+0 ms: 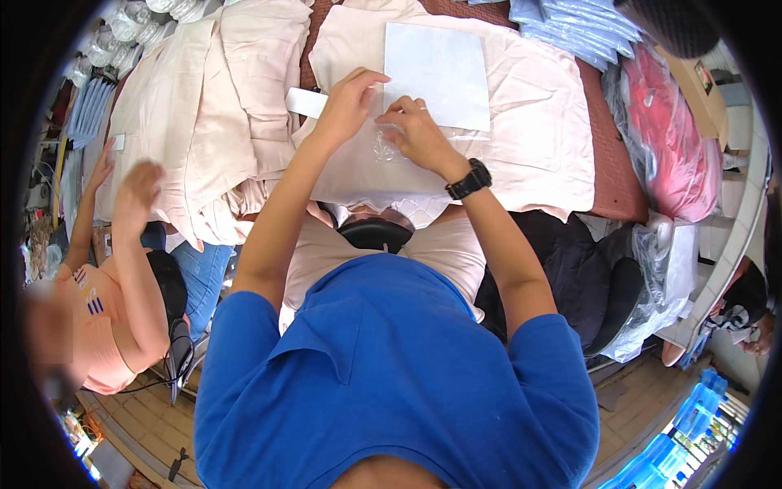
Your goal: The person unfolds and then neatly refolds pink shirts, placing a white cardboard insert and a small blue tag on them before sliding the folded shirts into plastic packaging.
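Note:
A pale pink garment (538, 122) lies spread on the table in front of me, with a white rectangular sheet (440, 69) on its upper part. My left hand (350, 104) is at the sheet's left edge, its fingers closed in a pinch on thin clear plastic. Lower and to the right, my right hand (417, 137) curls its fingers on crumpled clear plastic (389, 149) over the garment. That wrist wears a black watch. Just left of my left hand is a small white card (306, 102). The plastic's full outline is hard to make out.
A pile of pale pink garments (216, 106) covers the left of the table, where a co-worker's hands (138, 186) are at work. Blue bagged packs (578, 28) lie at the back right. A red bundle in plastic (668, 138) and a cardboard box (699, 90) stand right.

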The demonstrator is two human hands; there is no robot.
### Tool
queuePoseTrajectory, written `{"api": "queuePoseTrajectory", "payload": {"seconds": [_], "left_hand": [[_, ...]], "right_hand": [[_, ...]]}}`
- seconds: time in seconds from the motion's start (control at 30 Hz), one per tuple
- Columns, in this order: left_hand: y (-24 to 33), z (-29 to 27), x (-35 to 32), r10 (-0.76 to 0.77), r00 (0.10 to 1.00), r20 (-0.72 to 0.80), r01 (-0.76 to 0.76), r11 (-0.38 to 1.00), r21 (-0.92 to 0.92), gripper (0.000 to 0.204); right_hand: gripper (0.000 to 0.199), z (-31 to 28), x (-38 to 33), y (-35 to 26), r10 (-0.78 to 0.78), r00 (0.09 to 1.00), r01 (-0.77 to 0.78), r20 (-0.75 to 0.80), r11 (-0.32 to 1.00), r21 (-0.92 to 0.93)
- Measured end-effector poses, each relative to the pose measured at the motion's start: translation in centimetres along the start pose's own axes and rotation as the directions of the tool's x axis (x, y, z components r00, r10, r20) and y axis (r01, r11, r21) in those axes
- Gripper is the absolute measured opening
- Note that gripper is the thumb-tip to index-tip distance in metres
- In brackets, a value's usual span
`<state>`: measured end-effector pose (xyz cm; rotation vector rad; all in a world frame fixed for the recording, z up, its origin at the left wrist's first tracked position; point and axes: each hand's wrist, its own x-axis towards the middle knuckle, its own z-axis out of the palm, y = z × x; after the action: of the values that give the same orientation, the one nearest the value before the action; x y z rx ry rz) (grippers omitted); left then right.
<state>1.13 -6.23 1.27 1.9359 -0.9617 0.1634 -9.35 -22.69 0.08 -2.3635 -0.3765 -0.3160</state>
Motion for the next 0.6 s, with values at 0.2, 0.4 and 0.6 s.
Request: {"api": "queuePoseTrajectory", "payload": {"seconds": [0.2,0.4,0.6], "left_hand": [[-5.1,3.9,2.4,-0.194,0.89,0.413,0.292,0.937,-0.19,0.046],[-5.1,4.3,1.9,-0.208,0.886,0.415,0.268,0.959,-0.092,0.05],[-5.5,4.3,1.3,-0.187,0.9,0.393,0.252,0.96,-0.119,0.05]], "right_hand": [[0.021,2.1,-0.3,1.7,0.062,0.996,-0.06,-0.056,0.997,0.044],[0.016,2.5,-0.7,1.5,0.091,0.994,-0.087,-0.058,0.994,0.07],[0.014,1.5,-1.2,-0.5,0.161,0.986,-0.165,0.037,0.961,0.222]]}}
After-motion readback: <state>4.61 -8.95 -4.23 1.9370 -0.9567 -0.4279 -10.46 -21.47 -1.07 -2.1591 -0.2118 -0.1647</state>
